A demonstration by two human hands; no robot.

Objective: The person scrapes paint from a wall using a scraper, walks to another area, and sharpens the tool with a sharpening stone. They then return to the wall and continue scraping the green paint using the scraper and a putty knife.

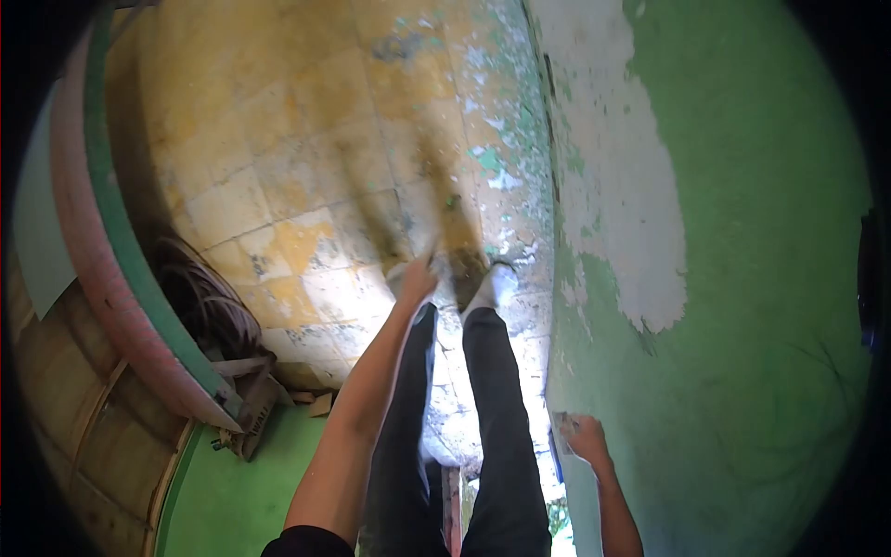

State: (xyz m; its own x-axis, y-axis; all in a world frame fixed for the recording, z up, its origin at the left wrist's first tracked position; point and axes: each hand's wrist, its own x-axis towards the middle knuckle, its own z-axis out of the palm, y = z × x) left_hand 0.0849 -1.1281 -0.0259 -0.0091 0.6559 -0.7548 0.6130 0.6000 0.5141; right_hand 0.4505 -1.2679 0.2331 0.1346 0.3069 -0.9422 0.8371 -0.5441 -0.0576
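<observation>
My left hand point(419, 278) hangs over the floor in front of my feet, its fingers drawn together. A thin tip rises past them, but blur hides whether it is a finger or a held thing. Close to the green wall point(742, 278), low on the right, my right hand point(585, 438) has its fingers curled. A small greyish flat shape point(562, 425) shows at its fingertips; I cannot make out its kind. Above that hand, a long pale patch of bare plaster point(640, 241) shows where paint is gone from the wall.
Paint flakes point(501, 158) litter the worn yellow tiled floor point(278, 121) along the wall's foot. A curved pink and green ledge point(116, 269) borders the left side. Beside it lie a dark coiled bundle point(200, 297) and a worn box point(260, 418). A dark object point(869, 278) is at the right edge.
</observation>
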